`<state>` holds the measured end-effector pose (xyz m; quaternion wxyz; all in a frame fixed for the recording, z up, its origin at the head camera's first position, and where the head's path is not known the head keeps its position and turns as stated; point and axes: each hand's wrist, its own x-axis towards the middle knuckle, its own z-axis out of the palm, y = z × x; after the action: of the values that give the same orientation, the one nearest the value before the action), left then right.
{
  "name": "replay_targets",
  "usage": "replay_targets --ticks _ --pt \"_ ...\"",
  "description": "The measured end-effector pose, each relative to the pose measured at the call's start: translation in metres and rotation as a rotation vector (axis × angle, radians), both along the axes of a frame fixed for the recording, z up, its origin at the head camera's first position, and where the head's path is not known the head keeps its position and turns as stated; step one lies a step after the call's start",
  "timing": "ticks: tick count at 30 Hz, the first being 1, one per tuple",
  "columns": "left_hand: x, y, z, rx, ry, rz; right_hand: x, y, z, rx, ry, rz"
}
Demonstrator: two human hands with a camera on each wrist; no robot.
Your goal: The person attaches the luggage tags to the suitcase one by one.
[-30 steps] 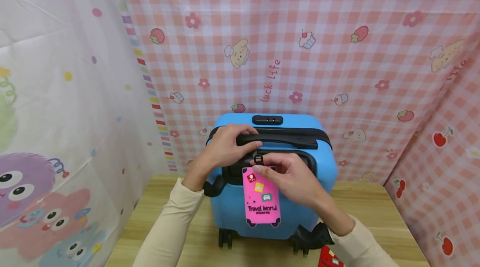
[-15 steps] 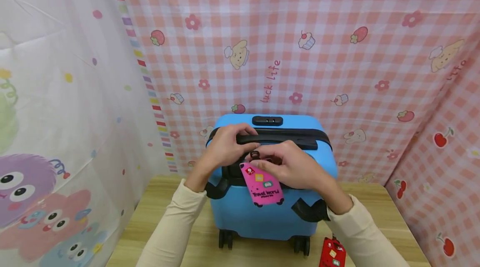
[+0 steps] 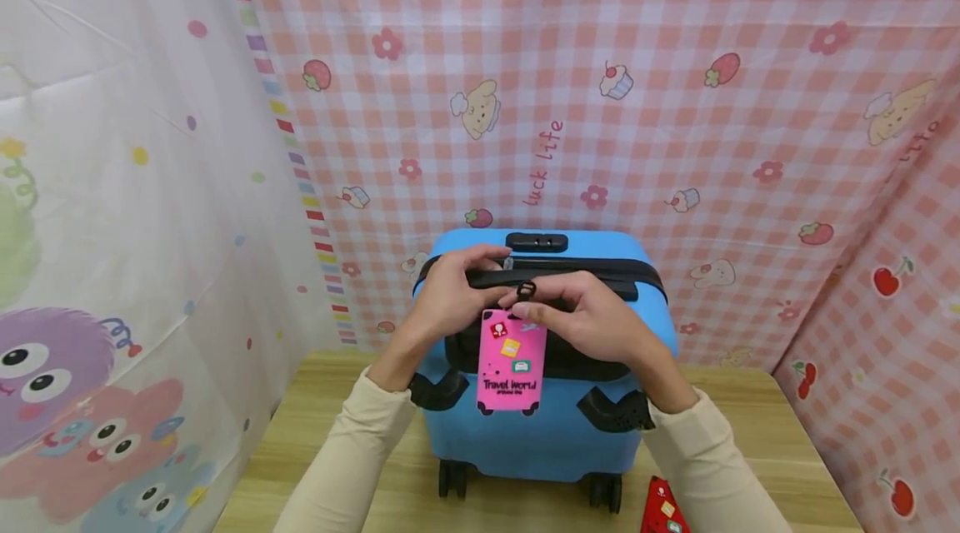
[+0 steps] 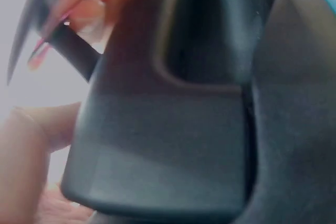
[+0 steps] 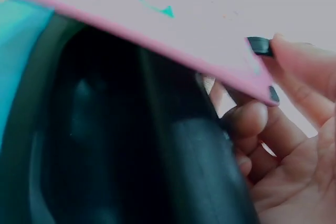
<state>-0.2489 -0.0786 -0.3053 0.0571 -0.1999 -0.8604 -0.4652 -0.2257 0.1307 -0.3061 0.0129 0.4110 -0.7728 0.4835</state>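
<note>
A bright pink luggage tag (image 3: 512,371), printed "Travel World", hangs in front of a blue suitcase (image 3: 525,441) standing upright. My right hand (image 3: 592,312) pinches the tag's black strap by its small buckle (image 3: 526,289), just over the tag's top edge. Around the left end of the black carry handle (image 3: 562,277) curls my left hand (image 3: 450,296), fingers over the top and thumb below, near the strap. The left wrist view shows the handle's end up close, with the dark strap running out beside it. Tag and right fingers (image 5: 249,119) fill the upper right wrist view.
A red luggage tag (image 3: 660,508) lies on the wooden tabletop (image 3: 720,450) beside the suitcase's right front wheels (image 3: 605,491). Behind stands a pink checked cloth (image 3: 645,133); a white cartoon cloth (image 3: 180,208) hangs on the left.
The pink tag swung to a tilt and now hangs straight again, higher and slightly left. The right hand has risen with the buckle toward the handle; the left hand stays at the handle.
</note>
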Motion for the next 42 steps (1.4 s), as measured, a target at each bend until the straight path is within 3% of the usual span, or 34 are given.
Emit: replay_targets --ticks 11,17,22,26,31,37,42 --pt "0.0 -0.001 0.001 0.052 -0.052 0.025 0.002 -0.003 0.002 0.011 -0.121 -0.009" --pt "-0.001 0.002 0.004 0.061 -0.091 0.091 0.005 -0.005 0.002 0.01 -0.11 0.007" --pt "-0.001 0.004 0.008 0.006 -0.042 0.113 0.006 -0.005 0.002 0.02 -0.097 -0.001" --pt "-0.001 0.006 0.009 -0.016 0.024 0.106 0.008 -0.004 0.002 0.038 -0.104 -0.007" --pt "-0.004 0.006 0.004 0.036 0.082 0.099 0.008 -0.005 0.002 0.041 -0.072 -0.039" --pt "-0.004 0.0 0.001 0.104 0.027 0.059 0.01 -0.006 0.001 0.026 -0.035 -0.074" --pt "-0.004 -0.004 -0.001 0.145 0.023 0.007 0.011 -0.006 -0.001 0.015 0.0 -0.105"
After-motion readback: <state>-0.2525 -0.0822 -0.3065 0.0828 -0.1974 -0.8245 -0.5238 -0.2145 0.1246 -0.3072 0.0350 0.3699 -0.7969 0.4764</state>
